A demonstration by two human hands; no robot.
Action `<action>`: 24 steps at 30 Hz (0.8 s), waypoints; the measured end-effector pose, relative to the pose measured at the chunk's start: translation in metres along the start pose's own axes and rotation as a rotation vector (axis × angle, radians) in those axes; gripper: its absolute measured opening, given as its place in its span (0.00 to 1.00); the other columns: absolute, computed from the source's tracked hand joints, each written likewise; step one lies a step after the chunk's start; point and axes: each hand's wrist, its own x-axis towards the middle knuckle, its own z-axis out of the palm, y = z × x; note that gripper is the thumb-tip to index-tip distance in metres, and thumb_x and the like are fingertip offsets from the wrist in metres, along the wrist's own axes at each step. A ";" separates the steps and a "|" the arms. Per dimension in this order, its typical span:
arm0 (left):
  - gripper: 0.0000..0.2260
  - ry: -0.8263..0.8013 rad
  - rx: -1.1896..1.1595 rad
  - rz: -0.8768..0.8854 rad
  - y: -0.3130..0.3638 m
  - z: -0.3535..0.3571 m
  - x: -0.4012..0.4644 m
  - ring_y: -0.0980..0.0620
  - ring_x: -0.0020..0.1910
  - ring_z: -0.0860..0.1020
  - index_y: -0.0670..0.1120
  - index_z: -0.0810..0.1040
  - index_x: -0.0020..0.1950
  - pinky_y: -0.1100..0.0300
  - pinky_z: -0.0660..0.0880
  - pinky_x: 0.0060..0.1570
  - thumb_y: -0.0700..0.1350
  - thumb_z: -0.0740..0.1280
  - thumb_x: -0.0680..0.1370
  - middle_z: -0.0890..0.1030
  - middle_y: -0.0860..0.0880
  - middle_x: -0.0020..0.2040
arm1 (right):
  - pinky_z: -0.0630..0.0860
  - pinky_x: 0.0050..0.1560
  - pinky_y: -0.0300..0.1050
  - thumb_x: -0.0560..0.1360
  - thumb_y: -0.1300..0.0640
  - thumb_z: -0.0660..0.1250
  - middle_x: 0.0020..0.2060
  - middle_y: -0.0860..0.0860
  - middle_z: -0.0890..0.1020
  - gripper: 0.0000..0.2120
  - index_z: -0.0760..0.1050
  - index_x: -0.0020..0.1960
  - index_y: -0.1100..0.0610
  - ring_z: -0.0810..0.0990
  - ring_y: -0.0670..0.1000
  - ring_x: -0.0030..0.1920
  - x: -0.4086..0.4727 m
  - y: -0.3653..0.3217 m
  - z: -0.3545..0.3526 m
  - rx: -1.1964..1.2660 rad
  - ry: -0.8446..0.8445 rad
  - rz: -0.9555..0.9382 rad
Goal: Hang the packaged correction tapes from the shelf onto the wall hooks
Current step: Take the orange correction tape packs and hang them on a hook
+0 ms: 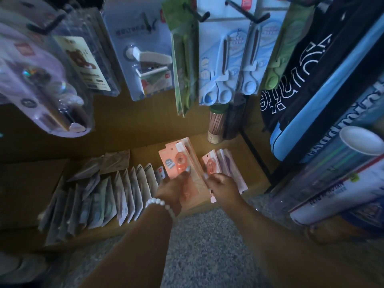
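Note:
Pink carded correction tape packs stand in two small stacks on the low wooden shelf (145, 154). My left hand (173, 189), with a white bead bracelet at the wrist, grips the bigger stack (178, 161) from its lower edge. To its right, my right hand (223, 187) pinches the lower end of the second stack of pink and purple packs (216, 163). Black wall hooks (247, 13) jut out above, most loaded with hanging goods.
A row of grey-brown packets (108, 194) fills the shelf's left side. Carded scissors (220, 59), a stapler pack (145, 57) and tape dispensers (41, 80) hang overhead. A pencil tube (216, 125) stands at the back. A black rack with bags and rolls (332, 142) crowds the right.

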 end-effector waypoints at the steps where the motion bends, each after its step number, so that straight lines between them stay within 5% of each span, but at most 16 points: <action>1: 0.19 0.010 -0.001 0.000 0.000 -0.001 0.000 0.38 0.54 0.82 0.43 0.76 0.63 0.40 0.79 0.53 0.46 0.74 0.74 0.84 0.40 0.56 | 0.70 0.38 0.51 0.78 0.53 0.63 0.32 0.60 0.76 0.17 0.74 0.37 0.64 0.74 0.56 0.36 0.005 0.004 -0.002 -0.067 0.030 0.011; 6: 0.21 0.014 0.003 -0.012 -0.008 -0.007 0.013 0.39 0.54 0.82 0.45 0.76 0.64 0.38 0.78 0.56 0.47 0.75 0.73 0.84 0.43 0.56 | 0.74 0.49 0.48 0.80 0.51 0.57 0.50 0.60 0.81 0.16 0.77 0.54 0.62 0.79 0.61 0.51 0.033 0.019 -0.020 -0.472 0.242 0.103; 13: 0.21 0.008 0.026 -0.011 -0.021 -0.011 0.026 0.40 0.55 0.82 0.46 0.77 0.65 0.37 0.77 0.58 0.48 0.75 0.73 0.84 0.44 0.57 | 0.78 0.54 0.49 0.78 0.46 0.60 0.57 0.58 0.79 0.18 0.76 0.59 0.58 0.78 0.59 0.57 0.058 0.021 -0.008 -0.787 0.185 0.264; 24: 0.13 0.006 0.092 0.051 -0.014 -0.008 0.012 0.41 0.51 0.83 0.45 0.80 0.58 0.43 0.80 0.50 0.44 0.74 0.75 0.85 0.42 0.52 | 0.76 0.52 0.48 0.78 0.56 0.59 0.55 0.58 0.81 0.14 0.73 0.61 0.59 0.80 0.60 0.55 0.043 -0.004 -0.015 -0.581 0.347 0.174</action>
